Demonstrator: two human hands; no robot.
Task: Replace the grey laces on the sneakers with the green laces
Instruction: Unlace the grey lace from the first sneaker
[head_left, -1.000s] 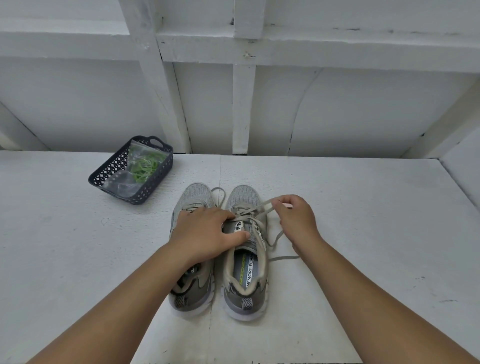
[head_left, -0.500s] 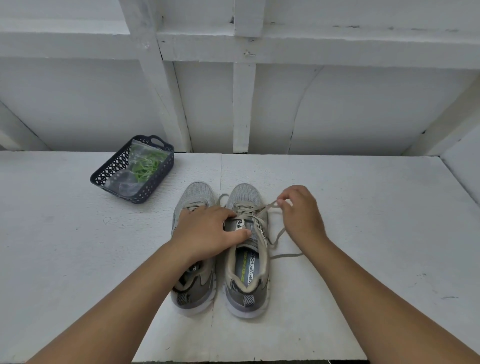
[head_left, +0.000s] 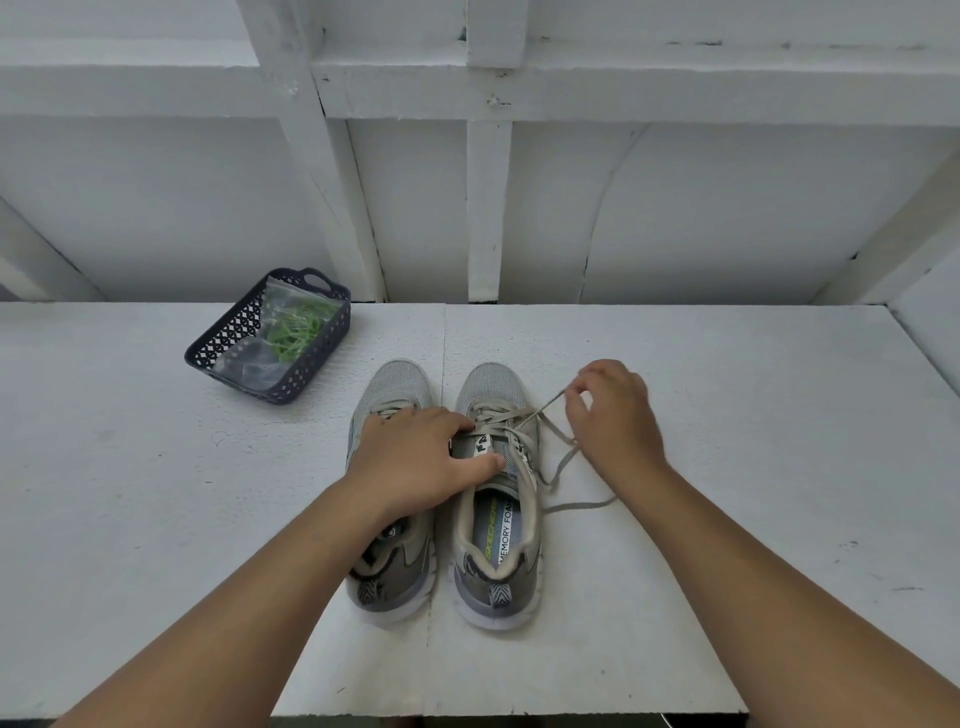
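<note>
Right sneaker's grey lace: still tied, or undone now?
Undone. The grey lace runs loose off the right sneaker, one end pinched by the right hand, another trailing on the table. It remains threaded through the eyelets.

One head-worn camera looks forward and steeply down from above the near edge of the white table (head_left: 727, 519), close enough that both forearms run in from the bottom corners. Its wide lens takes in the table to its far edge and the wall (head_left: 675, 218) behind.
</note>
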